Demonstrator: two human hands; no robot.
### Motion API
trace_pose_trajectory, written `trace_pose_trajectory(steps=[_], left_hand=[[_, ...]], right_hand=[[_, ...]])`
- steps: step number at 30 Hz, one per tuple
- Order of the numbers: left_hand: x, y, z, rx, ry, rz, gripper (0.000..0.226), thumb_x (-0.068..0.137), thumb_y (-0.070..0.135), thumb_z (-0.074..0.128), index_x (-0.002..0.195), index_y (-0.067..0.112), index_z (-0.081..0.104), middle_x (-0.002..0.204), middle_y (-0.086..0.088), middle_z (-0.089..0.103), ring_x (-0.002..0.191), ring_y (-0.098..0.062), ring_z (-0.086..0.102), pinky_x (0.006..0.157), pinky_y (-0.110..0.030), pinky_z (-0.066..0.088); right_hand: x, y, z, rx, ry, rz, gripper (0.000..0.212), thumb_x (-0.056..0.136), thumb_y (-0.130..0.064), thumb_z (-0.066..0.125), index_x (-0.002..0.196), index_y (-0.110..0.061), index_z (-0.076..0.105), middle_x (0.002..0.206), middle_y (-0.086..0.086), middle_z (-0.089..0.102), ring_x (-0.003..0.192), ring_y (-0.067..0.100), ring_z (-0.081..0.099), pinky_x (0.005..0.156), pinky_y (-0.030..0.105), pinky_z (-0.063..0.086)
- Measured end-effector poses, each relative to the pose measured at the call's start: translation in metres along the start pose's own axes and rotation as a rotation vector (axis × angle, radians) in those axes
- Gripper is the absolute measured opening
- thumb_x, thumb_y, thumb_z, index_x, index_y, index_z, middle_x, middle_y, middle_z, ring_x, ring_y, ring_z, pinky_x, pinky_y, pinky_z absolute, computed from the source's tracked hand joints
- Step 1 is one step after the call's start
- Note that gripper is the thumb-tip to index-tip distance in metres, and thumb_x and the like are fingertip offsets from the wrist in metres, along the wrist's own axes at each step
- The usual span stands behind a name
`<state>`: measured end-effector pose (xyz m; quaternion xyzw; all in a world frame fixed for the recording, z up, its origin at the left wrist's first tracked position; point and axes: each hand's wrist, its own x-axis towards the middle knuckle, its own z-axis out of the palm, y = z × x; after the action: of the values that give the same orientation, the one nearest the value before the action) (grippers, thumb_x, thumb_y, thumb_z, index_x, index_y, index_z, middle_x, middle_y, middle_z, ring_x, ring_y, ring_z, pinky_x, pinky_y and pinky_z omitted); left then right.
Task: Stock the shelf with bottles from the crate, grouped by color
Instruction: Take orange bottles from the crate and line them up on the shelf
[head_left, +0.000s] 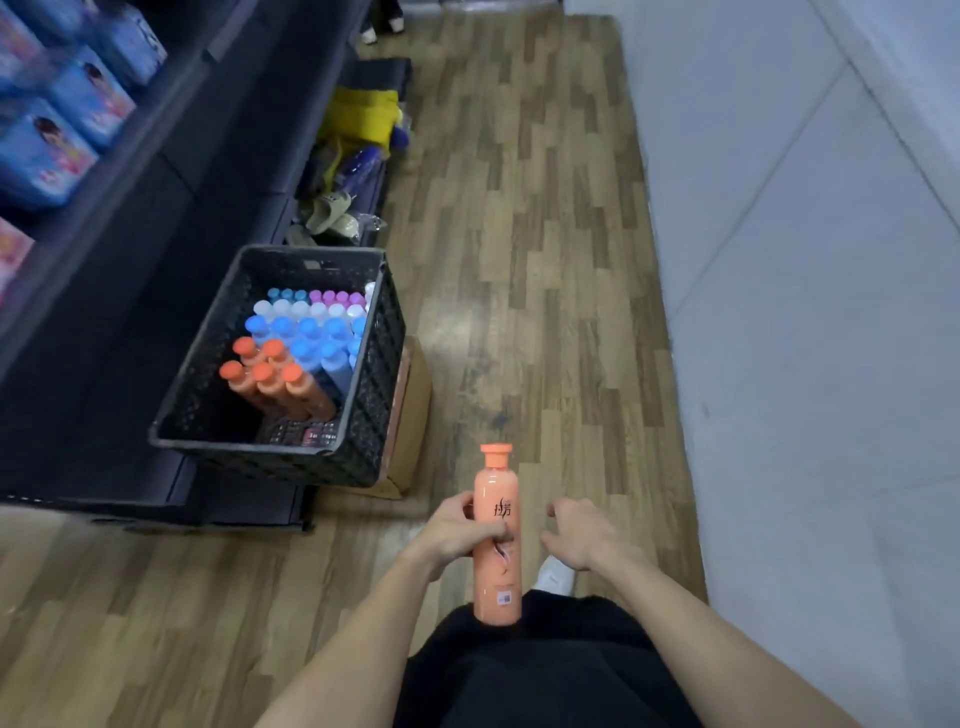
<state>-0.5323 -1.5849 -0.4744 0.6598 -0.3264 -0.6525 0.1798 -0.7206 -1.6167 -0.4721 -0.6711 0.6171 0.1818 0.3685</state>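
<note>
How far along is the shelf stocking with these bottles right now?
Early, it seems. No bottles show on the shelf in view. In hand: the left hand grips one orange bottle; the right hand is free. Left: the crate holds orange, blue, white and purple bottles.

Orange bottle (496, 525) in left hand (460, 535)

Orange bottle (496, 525): smooth plastic, slight sheen. Crate (363, 415): black perforated plastic, matt. Floor (545, 260): wood-grain planks, faintly glossy; box (410, 415) beneath the crate: plain cardboard.
</note>
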Motion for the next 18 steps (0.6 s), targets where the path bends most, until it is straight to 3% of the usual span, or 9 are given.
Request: trace_pose_trajectory(steps=[6,11,14,18], left_hand=[[0.041,0.053,-0.007,-0.145,0.144,0.005,0.042,0.072,0.011,0.077,0.110,0.015,0.060,0.100,-0.005,0.072,0.090,-0.018,0.070,0.073,-0.031,0.059],[0.073,0.079,-0.036,-0.226,0.271,0.001,0.043,0.068,0.016,0.079,0.107,0.016,0.063,0.096,-0.004,0.073,0.089,-0.020,0.071,0.078,-0.039,0.059],[0.092,0.091,-0.060,-0.267,0.318,-0.011,0.041,0.070,0.017,0.078,0.108,0.018,0.062,0.098,-0.002,0.072,0.087,-0.015,0.070,0.071,-0.028,0.057],[0.131,0.115,-0.095,-0.288,0.330,-0.026,0.048,0.065,0.022,0.079,0.109,0.018,0.061,0.100,-0.003,0.071,0.088,-0.015,0.069,0.073,-0.030,0.058]], right_hand=[[0.056,-0.004,-0.080,-0.170,-0.004,-0.084,0.042,0.092,-0.034,0.050,0.130,-0.018,0.053,0.128,0.010,0.060,0.115,0.030,0.059,0.088,0.035,0.049],[0.100,-0.034,-0.126,-0.285,-0.028,-0.191,0.040,0.092,-0.035,0.050,0.129,-0.018,0.052,0.128,0.012,0.059,0.116,0.031,0.059,0.088,0.034,0.047],[0.131,-0.060,-0.147,-0.326,-0.039,-0.258,0.040,0.092,-0.033,0.050,0.128,-0.017,0.051,0.127,0.010,0.059,0.115,0.030,0.059,0.087,0.033,0.048],[0.174,-0.094,-0.179,-0.402,-0.014,-0.305,0.040,0.093,-0.033,0.048,0.130,-0.017,0.052,0.125,0.009,0.062,0.113,0.028,0.061,0.090,0.036,0.051]])
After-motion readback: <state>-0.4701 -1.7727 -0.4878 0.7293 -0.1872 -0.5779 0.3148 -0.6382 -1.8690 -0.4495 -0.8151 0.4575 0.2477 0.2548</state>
